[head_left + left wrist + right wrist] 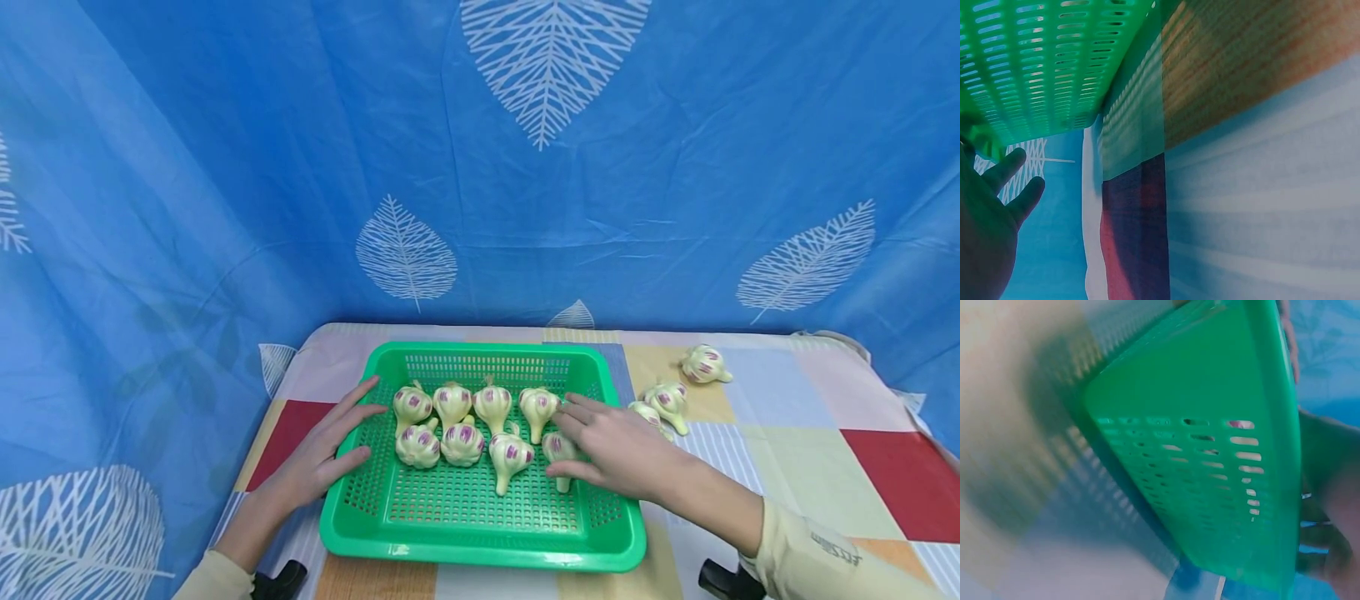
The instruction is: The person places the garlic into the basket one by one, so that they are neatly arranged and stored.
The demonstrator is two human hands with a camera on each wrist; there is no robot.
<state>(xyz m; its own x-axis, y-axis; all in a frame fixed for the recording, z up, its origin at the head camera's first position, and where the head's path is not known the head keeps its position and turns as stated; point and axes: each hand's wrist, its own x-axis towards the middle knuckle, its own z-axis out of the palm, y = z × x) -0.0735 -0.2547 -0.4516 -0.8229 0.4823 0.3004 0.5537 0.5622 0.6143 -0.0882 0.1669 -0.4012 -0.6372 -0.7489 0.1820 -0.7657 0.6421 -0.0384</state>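
A green plastic basket point(480, 552) stands on the table with several garlic bulbs point(510, 457) in two rows. My left hand point(318, 454) is at the basket's left rim, fingers spread and nearly straight, with nothing in it. Over the right side of the basket reaches my right hand point(611, 442). Its fingers and thumb extend around a garlic bulb point(557, 447) at the right end of the front row, partly covering it. In the right wrist view, the basket's side wall point(1179, 462) hides most of that hand's fingers.
To the right of the basket, a garlic bulb point(703, 364) lies near the back edge. Another bulb point(667, 402) lies nearer the basket, beside one partly hidden by my right hand. A patchwork tablecloth point(795, 467) covers the table; a blue leaf-print curtain point(480, 183) hangs behind.
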